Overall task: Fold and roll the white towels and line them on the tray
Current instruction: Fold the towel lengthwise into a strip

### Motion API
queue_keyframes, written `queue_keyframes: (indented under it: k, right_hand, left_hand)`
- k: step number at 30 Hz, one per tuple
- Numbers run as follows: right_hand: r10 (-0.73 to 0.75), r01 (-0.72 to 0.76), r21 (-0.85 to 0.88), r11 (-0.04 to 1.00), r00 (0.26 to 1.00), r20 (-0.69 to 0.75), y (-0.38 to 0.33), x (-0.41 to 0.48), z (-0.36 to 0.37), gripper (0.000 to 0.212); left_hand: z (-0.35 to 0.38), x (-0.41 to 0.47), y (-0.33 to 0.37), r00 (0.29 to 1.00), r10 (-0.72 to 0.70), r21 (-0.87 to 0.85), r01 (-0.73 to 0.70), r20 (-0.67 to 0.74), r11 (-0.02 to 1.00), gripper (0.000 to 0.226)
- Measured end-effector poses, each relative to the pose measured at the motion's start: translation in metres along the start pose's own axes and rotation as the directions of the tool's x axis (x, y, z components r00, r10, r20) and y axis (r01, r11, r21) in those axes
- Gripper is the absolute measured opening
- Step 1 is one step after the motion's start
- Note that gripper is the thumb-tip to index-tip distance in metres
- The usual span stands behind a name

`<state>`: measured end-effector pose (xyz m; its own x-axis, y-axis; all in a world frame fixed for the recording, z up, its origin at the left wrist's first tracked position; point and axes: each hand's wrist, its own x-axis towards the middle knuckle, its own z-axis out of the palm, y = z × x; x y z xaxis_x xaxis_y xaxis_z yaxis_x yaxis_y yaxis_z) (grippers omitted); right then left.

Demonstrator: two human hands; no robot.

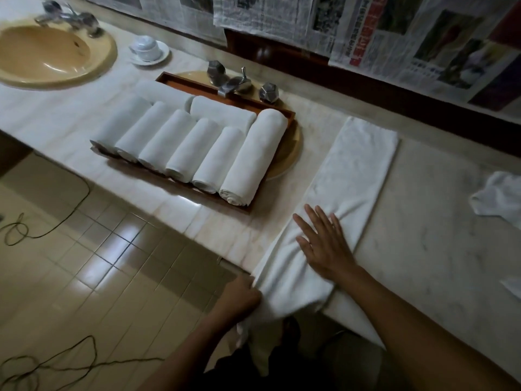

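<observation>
A long folded white towel (pixel 358 170) lies across the marble counter, its near end hanging over the front edge. My right hand (pixel 324 244) presses flat on it near the counter edge, fingers spread. My left hand (pixel 239 299) grips the hanging end of the towel at the edge. To the left stands a brown wooden tray (pixel 290 114) holding several rolled white towels (pixel 248 159) side by side, with more rolls behind them.
A crumpled white towel (pixel 499 196) lies at the right edge of the counter. A tan sink (pixel 50 52) with a tap is at far left, a white cup on a saucer (pixel 148 49) beside it. Metal tap handles (pixel 239 81) stand behind the tray. Cables trail on the tiled floor.
</observation>
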<state>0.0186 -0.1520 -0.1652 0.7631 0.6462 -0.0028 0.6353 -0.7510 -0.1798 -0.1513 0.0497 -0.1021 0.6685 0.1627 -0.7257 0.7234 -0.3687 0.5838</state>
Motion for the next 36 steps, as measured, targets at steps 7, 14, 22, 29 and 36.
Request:
queue_keyframes:
  k: [7,14,22,29,36]
  right_hand:
    - [0.312,-0.303,0.105,0.947,0.947,-0.079,-0.027,-0.027,-0.005,0.060]
    - [0.865,-0.858,0.194,0.476,0.496,0.074,-0.077,-0.119,-0.009,0.049]
    - [0.844,-0.808,0.488,0.330,0.484,0.231,-0.081,-0.119,-0.024,0.024]
    - [0.941,-0.735,0.659,0.162,0.315,0.120,-0.085,-0.133,-0.027,0.019]
    - [0.832,-0.745,0.665,-0.050,0.337,0.440,-0.113,-0.183,0.019,0.012]
  left_hand:
    - [-0.002,0.004,-0.021,0.962,0.167,0.124,-0.142,-0.216,0.982,0.015]
    - [-0.011,0.008,-0.019,0.963,0.217,-0.026,-0.224,-0.160,0.974,0.017]
    - [-0.009,0.013,-0.022,0.941,0.336,0.232,-0.319,-0.040,0.919,0.029]
    - [-0.004,0.022,-0.024,0.949,0.311,0.103,-0.305,-0.056,0.947,0.033]
    - [-0.001,0.029,-0.041,0.990,0.141,-0.172,-0.144,-0.032,0.974,0.027]
